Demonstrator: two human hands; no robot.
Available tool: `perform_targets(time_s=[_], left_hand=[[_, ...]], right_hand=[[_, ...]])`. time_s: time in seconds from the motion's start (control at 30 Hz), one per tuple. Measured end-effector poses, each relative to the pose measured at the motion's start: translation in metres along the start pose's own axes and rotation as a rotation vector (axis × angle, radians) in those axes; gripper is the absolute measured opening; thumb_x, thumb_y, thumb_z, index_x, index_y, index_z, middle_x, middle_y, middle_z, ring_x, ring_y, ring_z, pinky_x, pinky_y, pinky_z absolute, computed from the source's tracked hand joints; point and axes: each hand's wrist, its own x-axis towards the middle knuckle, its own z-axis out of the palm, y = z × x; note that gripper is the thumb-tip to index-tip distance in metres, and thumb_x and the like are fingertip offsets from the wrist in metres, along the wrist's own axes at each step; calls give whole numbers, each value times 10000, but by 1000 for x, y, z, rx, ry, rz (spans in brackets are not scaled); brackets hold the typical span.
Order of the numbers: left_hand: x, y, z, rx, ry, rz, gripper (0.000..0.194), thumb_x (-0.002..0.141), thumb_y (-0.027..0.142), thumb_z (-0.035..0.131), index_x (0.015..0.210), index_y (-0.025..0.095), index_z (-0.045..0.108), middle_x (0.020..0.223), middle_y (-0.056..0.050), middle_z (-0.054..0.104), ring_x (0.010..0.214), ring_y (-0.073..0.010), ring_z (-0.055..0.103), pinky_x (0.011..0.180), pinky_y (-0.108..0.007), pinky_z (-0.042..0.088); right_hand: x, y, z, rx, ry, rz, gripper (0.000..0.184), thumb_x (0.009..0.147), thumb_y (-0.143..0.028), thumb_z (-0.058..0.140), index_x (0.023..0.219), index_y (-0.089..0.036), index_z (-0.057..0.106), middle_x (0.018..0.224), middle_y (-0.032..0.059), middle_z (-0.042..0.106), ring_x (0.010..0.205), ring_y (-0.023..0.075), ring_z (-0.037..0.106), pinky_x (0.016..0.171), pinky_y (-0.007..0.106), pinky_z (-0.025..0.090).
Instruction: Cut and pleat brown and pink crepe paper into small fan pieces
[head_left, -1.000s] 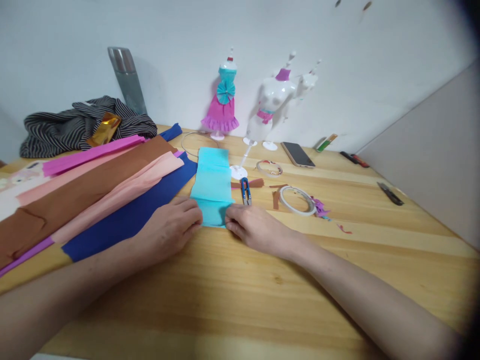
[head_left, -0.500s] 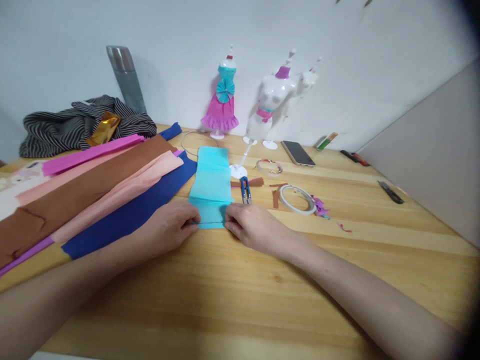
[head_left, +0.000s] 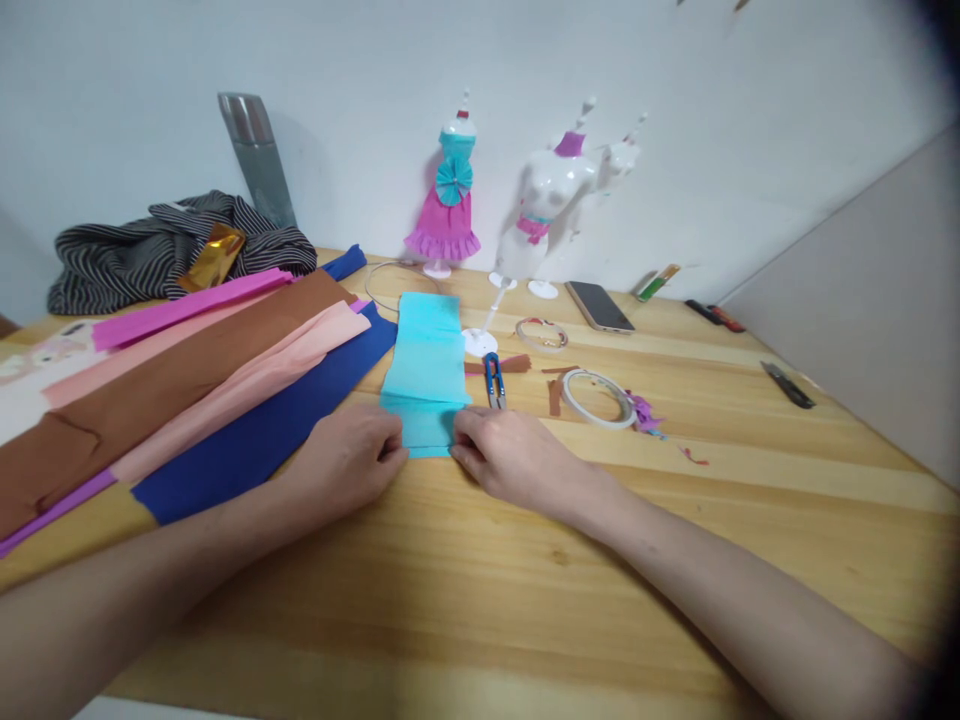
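A strip of turquoise crepe paper lies lengthwise on the wooden table, with narrow folds across its near end. My left hand is closed at the left side of that folded end, thumb and fingers pinched on the paper. At the opposite side, my right hand pinches the same edge, its fingertips on the fold. Just beyond the right hand lie blue thread snips, apart from the paper.
Brown crepe paper and blue crepe paper spread at left. Rolls of tape, a phone and a utility knife lie at right. A dressed mannequin and a bare-shouldered mannequin stand by the wall.
My left hand has shifted slightly right, further over the folded edge. The right hand stays nearly in place. The whole view has moved a little.
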Motion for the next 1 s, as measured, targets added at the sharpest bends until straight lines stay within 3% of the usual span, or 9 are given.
perform_targets(time_s=[0.17,0.37,0.57,1.0], left_hand=[[0,3,-3,36,-32,-101,222,798,307,490,613,185,481,667,0,575,649,-154,511,547,-259,273],[2,-2,-8,-28,-48,-97,113,747,207,481,669,187,561,652,14,592,599,-127,509,535,-240,297],[3,0,-10,-35,-73,-115,108,722,187,472,646,188,548,655,12,597,600,-131,514,534,-241,293],[2,-1,-8,-20,-63,-102,114,736,200,475,640,189,537,635,14,586,592,-134,507,531,-248,277]], right_hand=[[-1,0,-1,15,7,8,102,828,-206,470,756,-163,528,738,53,601,572,125,455,511,283,184],[-1,3,-9,65,-61,65,54,765,-151,511,720,-173,533,726,46,620,603,135,497,507,263,226],[1,9,-9,135,-66,60,65,716,-120,517,703,-182,533,691,26,614,594,127,485,511,244,241],[1,6,-11,56,-83,130,67,762,-176,530,697,-173,544,695,51,623,597,143,507,503,253,235]])
